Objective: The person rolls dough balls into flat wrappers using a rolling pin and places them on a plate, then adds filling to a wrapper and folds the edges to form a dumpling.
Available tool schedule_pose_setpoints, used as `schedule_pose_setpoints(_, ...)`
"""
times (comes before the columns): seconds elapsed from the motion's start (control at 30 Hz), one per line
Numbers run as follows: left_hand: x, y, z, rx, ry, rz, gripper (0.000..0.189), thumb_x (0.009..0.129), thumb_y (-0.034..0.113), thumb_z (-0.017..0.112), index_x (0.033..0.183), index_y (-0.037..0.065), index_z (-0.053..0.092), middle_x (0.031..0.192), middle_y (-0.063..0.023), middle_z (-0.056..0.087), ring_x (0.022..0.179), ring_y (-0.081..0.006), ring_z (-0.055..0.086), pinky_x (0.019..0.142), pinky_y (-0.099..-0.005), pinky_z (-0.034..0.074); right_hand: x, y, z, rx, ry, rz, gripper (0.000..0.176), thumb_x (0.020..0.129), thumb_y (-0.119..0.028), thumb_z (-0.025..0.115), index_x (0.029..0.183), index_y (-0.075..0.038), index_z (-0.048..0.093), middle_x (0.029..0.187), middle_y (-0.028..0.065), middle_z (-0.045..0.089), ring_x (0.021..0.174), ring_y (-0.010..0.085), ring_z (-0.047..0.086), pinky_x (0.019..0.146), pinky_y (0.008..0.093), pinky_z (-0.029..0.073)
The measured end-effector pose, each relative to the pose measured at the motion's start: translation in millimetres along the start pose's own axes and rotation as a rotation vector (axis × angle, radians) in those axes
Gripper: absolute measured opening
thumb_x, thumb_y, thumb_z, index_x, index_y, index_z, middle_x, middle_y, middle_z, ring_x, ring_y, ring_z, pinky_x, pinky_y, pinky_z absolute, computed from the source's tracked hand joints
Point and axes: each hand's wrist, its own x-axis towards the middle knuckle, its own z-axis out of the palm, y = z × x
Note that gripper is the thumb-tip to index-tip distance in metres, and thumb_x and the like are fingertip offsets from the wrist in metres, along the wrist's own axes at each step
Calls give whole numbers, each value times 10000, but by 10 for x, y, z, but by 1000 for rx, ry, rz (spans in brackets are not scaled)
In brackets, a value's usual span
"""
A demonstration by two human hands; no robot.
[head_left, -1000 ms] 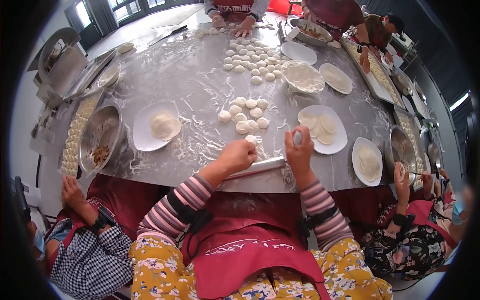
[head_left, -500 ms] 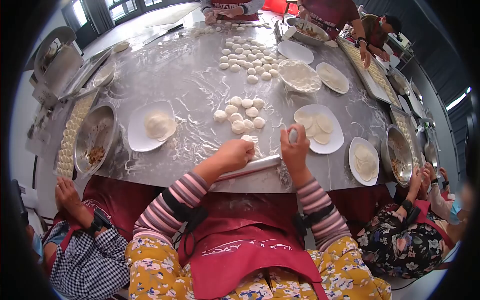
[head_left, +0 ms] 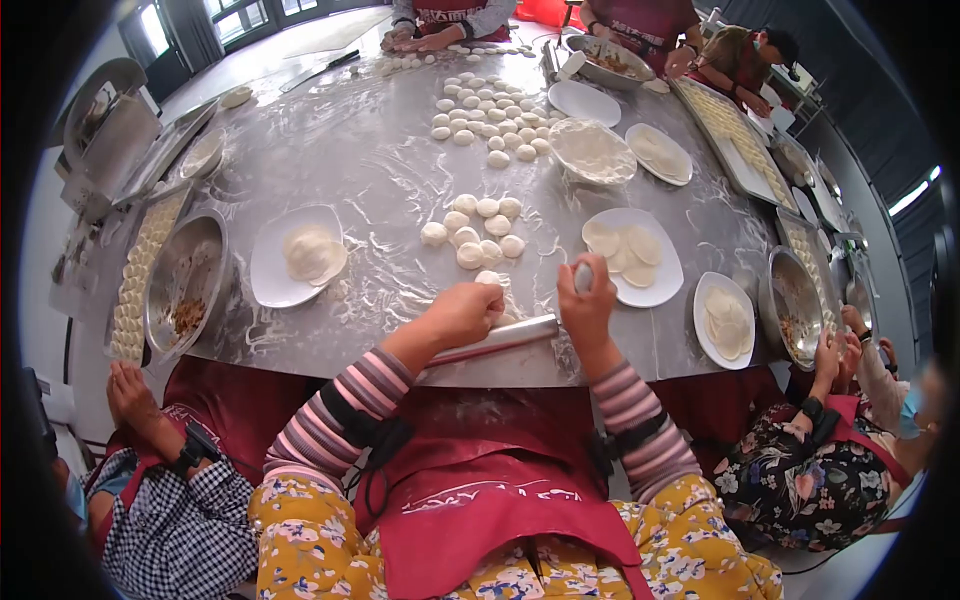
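My left hand (head_left: 462,314) is closed, knuckles up, above the floured table near its front edge. A small dough piece (head_left: 489,278) shows just beyond its fingers; what lies inside them is hidden. Wrapped fingers of my right hand (head_left: 587,308) hold a pale grey, round-ended object (head_left: 583,277), mostly covered by the hand. Between and below both hands lies a shiny metal cylinder (head_left: 512,334), slanting along the table edge. Several round dough pieces (head_left: 466,237) sit beyond my left hand. A white plate with flat dough rounds (head_left: 640,272) is beyond my right hand.
White plates (head_left: 272,285) (head_left: 704,335) of dough rounds stand at left and right. Metal bowls (head_left: 222,262) (head_left: 766,305) with filling flank them. Farther back are more dough pieces (head_left: 497,127), a flour bowl (head_left: 622,172) and trays of dumplings (head_left: 735,165). Other people stand around the table.
The whole view has shifted slightly. My hands keep nearly the same places and closed shapes. Across the table, a person's hand has drawn back from the dumpling tray.
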Motion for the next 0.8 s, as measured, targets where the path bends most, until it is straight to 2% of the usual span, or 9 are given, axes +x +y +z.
schedule_pose_setpoints(0.07,77,-20,37,34,49,38,90,753,90,612,813,25,597,783,-178,625,761,-352,603,662,-411,465,151,37,151,-17,18,-142,194,781,2,651,860,-47,481,649,86,516,535,180,531,505,298,428)
schedule_pose_setpoints(0.13,76,7,17,56,103,71,73,740,98,603,784,39,598,779,-174,625,773,-364,600,657,-435,461,130,3,123,-16,10,-130,196,784,-2,652,862,-44,478,647,93,513,534,184,534,505,299,426)
schedule_pose_setpoints(0.2,37,8,7,80,16,83,76,745,103,597,789,42,604,790,-174,630,779,-364,602,668,-436,464,-14,-56,-50,-42,-4,-69,196,760,-8,663,837,-44,487,701,137,534,615,328,558,573,370,447)
schedule_pose_setpoints(0.33,-57,-86,-32,92,-12,31,123,776,94,615,847,-4,593,823,-186,634,789,-343,614,690,-391,472,-324,-216,-348,8,-18,17,210,750,5,665,851,-41,487,686,123,532,571,294,553,543,351,446)
schedule_pose_setpoints(0.4,-128,-66,-51,-43,-16,-7,123,785,97,603,852,-5,589,816,-187,633,787,-347,614,686,-393,471,-233,-205,-245,-25,33,-49,205,753,1,661,854,-45,488,689,130,534,563,306,555,527,353,443)
schedule_pose_setpoints(0.47,-119,-11,-53,-7,-5,-17,126,789,103,600,855,-4,588,808,-188,630,781,-351,610,681,-396,469,-49,-82,-68,-65,38,-105,198,766,-3,660,862,-47,493,661,107,533,547,243,546,535,326,445)
schedule_pose_setpoints(0.6,0,17,-62,89,58,-49,138,799,119,594,873,2,594,799,-194,624,771,-361,604,671,-404,464,174,65,204,-26,39,-133,199,768,-5,658,872,-43,492,671,120,549,560,268,563,534,339,446)
schedule_pose_setpoints(0.67,0,10,-71,68,16,-5,141,796,123,599,873,5,595,796,-195,623,769,-363,602,670,-406,465,129,49,149,-49,13,-91,204,760,-5,656,869,-44,488,696,136,539,617,329,571,557,356,452)
schedule_pose_setpoints(0.8,-75,-72,-19,37,29,25,138,786,116,609,862,1,592,779,-185,622,739,-346,605,656,-397,469,-271,-134,-279,-163,-18,-129,206,761,1,658,869,-40,488,691,126,536,606,311,567,559,344,454)
